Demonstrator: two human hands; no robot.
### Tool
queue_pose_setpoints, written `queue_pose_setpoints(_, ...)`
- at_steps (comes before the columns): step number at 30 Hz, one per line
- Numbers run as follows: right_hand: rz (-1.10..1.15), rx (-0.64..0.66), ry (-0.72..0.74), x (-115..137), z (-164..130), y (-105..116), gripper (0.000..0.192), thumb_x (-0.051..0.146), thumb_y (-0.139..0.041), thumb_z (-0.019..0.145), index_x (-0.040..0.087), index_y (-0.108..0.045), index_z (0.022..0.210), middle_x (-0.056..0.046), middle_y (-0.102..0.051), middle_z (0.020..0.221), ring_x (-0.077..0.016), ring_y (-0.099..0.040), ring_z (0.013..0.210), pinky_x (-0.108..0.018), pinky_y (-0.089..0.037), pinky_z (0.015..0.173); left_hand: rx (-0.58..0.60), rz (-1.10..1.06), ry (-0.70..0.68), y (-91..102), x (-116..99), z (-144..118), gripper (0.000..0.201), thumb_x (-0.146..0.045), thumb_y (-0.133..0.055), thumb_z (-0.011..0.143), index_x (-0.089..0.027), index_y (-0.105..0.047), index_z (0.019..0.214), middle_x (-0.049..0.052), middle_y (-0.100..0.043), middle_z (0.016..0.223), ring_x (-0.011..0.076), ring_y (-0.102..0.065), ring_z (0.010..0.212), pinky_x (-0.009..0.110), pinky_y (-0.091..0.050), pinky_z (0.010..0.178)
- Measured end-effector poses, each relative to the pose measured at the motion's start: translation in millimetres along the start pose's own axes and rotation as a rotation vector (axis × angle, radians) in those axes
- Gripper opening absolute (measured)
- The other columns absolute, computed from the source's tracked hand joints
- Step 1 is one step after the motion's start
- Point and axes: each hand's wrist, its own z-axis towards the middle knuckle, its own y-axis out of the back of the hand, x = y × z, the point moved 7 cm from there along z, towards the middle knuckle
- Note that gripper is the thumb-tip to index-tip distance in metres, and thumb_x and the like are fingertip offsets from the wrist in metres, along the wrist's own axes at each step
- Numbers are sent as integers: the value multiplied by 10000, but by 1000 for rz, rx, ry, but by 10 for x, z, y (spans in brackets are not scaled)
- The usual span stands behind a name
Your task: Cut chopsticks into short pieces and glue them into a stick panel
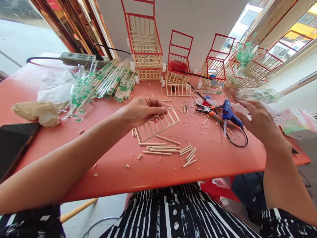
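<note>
At the far left edge of the red counter [148, 172] lies a dark phone [13, 145], with a crumpled brown paper bag [37, 112] at its one o'clock. Above the bag, toward twelve o'clock, a grey power strip [81, 59] sits by a heap of wrapped chopsticks [109, 79].

The left hand [142, 110] reaches in over the middle of the counter, its fingers [158, 109] pressed together and pinching the upper rail of a small stick ladder frame [158, 124]. The frame lies tilted on the counter, running from seven o'clock to one o'clock beneath the hand. At the frame's six o'clock lie loose cut sticks [160, 148], scattered among wood chips.

At twelve o'clock from the hand stand red-framed stick carts [146, 43] in a row along the wall.

Further right lie orange-handled pliers [210, 110], touching a blue glue gun [229, 114] whose black cord loops toward five o'clock. The right hand [260, 122] hovers just beside the glue gun at its three o'clock, fingers [245, 107] loosely spread and holding nothing. A bundle of clear-wrapped sticks [257, 95] lies at the hand's twelve o'clock.
</note>
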Motion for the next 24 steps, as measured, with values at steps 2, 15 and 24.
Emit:
queue_pose_setpoints(2,189,-56,-64,390,19,126,385,438,-539,1030,178,-774,1190,-204,-756,1208,-265,-717,1007,-399,-541,876,-7,2,-16,-26,-13,-12,239,-125,-954,711,-114,-719,749,23,-708,660,81,-623,532,183,-482,485)
queue_pose_setpoints(15,1021,477,-112,1919,94,-705,472,638,-735,876,181,-620,856,16,-560,670,-106,-467,598,-263,-328,541,-39,-26,-98,-115,59,-31,287,-186,-984,626,-114,-744,765,30,-722,661,98,-623,532,209,-496,502)
queue_pose_setpoints(24,1099,407,-169,1929,68,-770,258,396,-688,897,209,-538,803,48,-492,654,-97,-406,590,-262,-307,546,-101,-67,-124,-152,103,-48,275,-174,-966,632,-121,-730,763,5,-684,615,108,-639,543,209,-503,511)
